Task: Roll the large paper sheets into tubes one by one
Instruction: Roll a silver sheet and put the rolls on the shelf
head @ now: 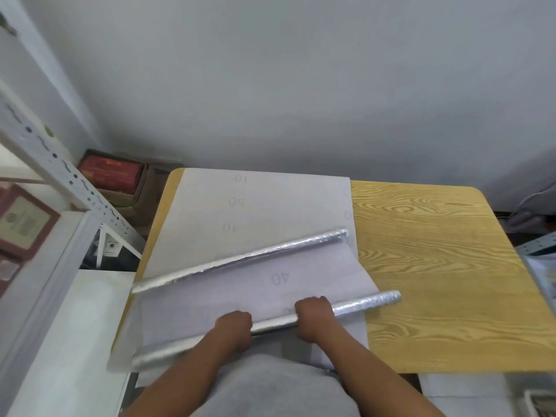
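Observation:
Large white paper sheets (216, 206) printed with faint numbers lie on the left half of a wooden table (436, 266). One silvery rolled tube (240, 260) rests slantwise across the sheets. Nearer to me, a second silvery tube (367, 303) runs from the near left edge to the right, with the upper sheet (240, 293) leading into it. My left hand (234, 326) grips this near tube around its middle. My right hand (313, 317) grips it a little farther right. Both sets of fingers curl over the roll.
A white perforated metal shelf frame (75, 182) stands at the left, with a cardboard box of red items (111, 173) behind it. A white surface (69, 326) borders the table's left edge. A grey wall rises behind. The table's right half shows bare wood.

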